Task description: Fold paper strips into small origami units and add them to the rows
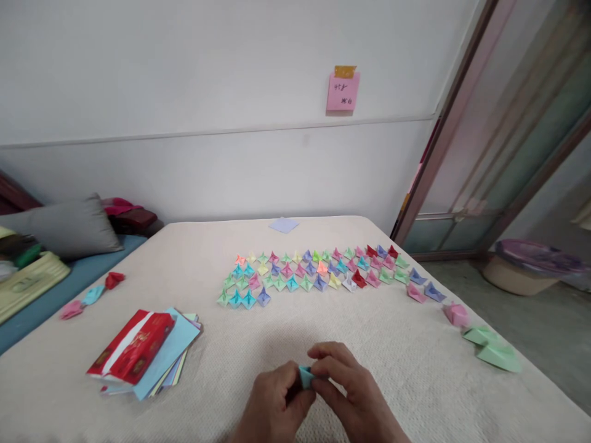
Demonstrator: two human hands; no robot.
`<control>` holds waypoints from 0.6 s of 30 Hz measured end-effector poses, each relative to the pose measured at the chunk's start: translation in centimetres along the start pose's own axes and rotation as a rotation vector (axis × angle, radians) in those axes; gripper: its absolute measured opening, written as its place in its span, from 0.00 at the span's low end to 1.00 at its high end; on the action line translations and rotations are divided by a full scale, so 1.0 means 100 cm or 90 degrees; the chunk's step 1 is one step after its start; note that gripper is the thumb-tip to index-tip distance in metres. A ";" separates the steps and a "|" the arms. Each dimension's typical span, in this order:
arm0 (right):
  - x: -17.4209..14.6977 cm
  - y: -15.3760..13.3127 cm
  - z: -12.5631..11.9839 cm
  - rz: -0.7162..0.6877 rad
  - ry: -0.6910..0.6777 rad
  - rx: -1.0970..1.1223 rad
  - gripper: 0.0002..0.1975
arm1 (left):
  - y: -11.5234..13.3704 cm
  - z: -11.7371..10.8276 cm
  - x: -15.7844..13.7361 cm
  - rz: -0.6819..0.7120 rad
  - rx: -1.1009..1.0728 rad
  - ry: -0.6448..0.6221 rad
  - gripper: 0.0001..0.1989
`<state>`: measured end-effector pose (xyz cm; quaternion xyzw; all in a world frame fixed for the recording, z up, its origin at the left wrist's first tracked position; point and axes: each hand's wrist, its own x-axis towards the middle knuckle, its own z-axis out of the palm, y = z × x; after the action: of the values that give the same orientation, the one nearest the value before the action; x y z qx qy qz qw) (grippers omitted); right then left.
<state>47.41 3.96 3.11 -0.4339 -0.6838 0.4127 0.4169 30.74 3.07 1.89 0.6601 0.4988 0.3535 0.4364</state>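
Note:
Between my two hands, low in the middle of the head view, is a small folded piece of light blue paper (305,376). My left hand (276,397) pinches its left side with thumb and forefinger. From the right, the thumb and fingers of my right hand (345,387) close on its other edge. Fingers hide much of the folded paper, so its full shape does not show. Beyond my hands, many small folded paper boats (292,282) in several colours stand in rows on the cream table cover (221,363).
To the left, a red packet (133,346) lies on a stack of coloured paper sheets (172,351). Folded paper pieces (93,295) line the left edge; a green folded paper (494,351) lies at the right edge. A lilac sheet (284,224) rests at the back.

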 end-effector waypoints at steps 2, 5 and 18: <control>0.003 -0.002 -0.004 0.047 0.003 0.059 0.08 | 0.006 -0.006 0.001 -0.001 -0.111 -0.056 0.15; 0.006 0.000 -0.006 0.104 -0.015 0.200 0.10 | 0.010 -0.010 0.003 -0.051 -0.310 -0.065 0.20; 0.004 0.007 0.010 0.291 -0.074 0.501 0.11 | 0.002 -0.006 0.005 -0.221 -0.603 -0.099 0.12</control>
<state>46.54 4.38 2.20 -0.3586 -0.3840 0.7460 0.4091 30.40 3.64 2.36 0.3218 0.3520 0.4130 0.7759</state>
